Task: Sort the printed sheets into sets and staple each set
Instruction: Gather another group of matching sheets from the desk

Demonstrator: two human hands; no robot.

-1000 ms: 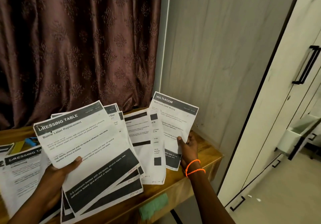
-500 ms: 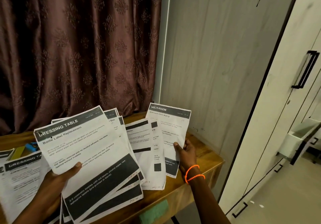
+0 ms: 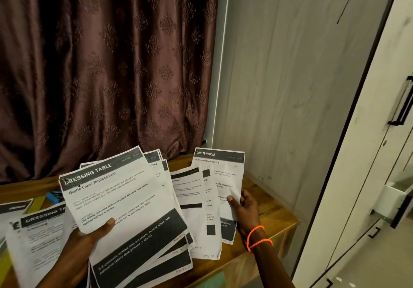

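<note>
My left hand (image 3: 89, 238) grips a fanned stack of printed sheets (image 3: 125, 209), thumb on top; the top one is headed "DRESSING TABLE, Bottle Label Replacement". My right hand (image 3: 244, 209) pinches a single sheet headed "MULTI-ROOM" (image 3: 220, 176) at its right edge, holding it upright above the wooden table (image 3: 272, 211). Between the two, more sheets (image 3: 194, 202) lie overlapped on the table. Another "DRESSING TABLE" sheet (image 3: 38, 238) lies at the left. No stapler can be made out.
A blue object (image 3: 53, 196) and a yellow-green item (image 3: 40, 201) lie at the table's back left. A brown curtain (image 3: 107, 68) hangs behind. A wardrobe (image 3: 290, 86) stands at the right, with an open white drawer (image 3: 395, 200) beyond it. A green cloth (image 3: 218, 280) hangs below the table's front edge.
My right hand has shifted the MULTI-ROOM sheet slightly, first lower and left, then back a little. The stack in my left hand has stayed nearly still.
</note>
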